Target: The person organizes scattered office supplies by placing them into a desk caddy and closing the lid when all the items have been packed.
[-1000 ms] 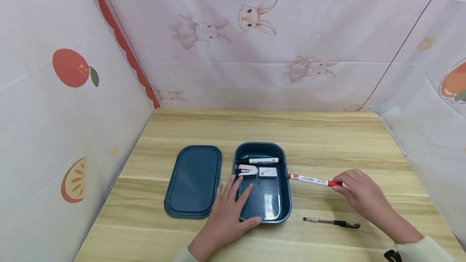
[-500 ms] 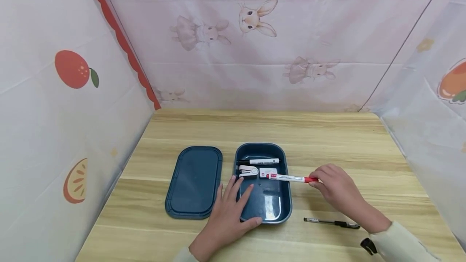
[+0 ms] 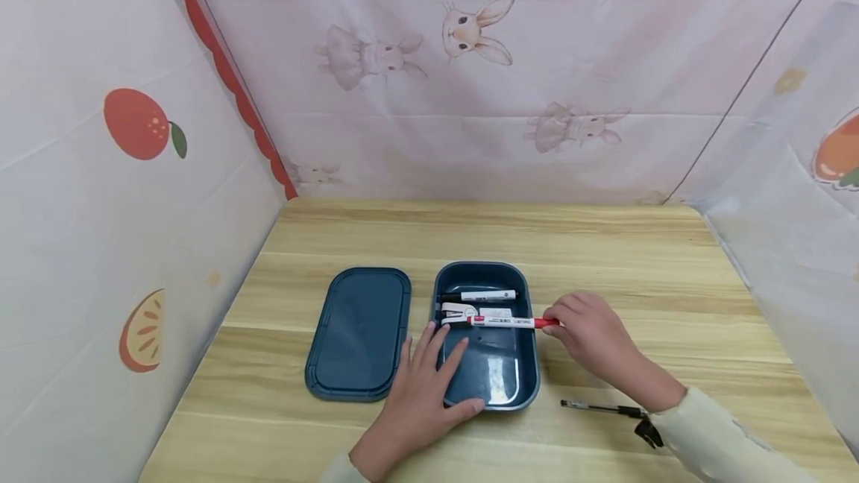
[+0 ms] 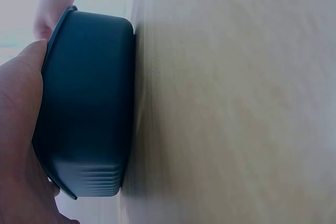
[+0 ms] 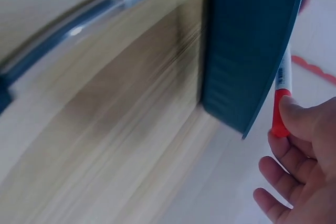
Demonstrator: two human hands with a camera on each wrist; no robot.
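Observation:
My right hand [image 3: 593, 334] pinches a red-capped white marker [image 3: 499, 322] by its cap [image 5: 280, 113], between thumb and fingertips. The marker reaches leftward over the right rim of a dark blue plastic box [image 3: 535, 386], overlapping a small white box [image 3: 495, 312] and a stapler [image 3: 458, 311] in the head view. At the back of the box lies a black-capped white marker [image 3: 479, 296]. My left hand [image 3: 419, 401] rests with spread fingers on the box's near left rim; the left wrist view shows it along the rim above the box's side wall [image 4: 89, 93].
The matching blue lid [image 3: 359, 334] lies flat left of the box. A black gel pen [image 3: 593, 408] lies on the wooden table [image 3: 604, 244], right of the box and partly behind the right sleeve. Printed curtains [image 3: 570, 43] enclose the table at the back and sides.
My right hand has moved left, carrying the red-capped marker from beside the box to over it. The right sleeve now covers the gel pen's end. My left hand stays on the rim.

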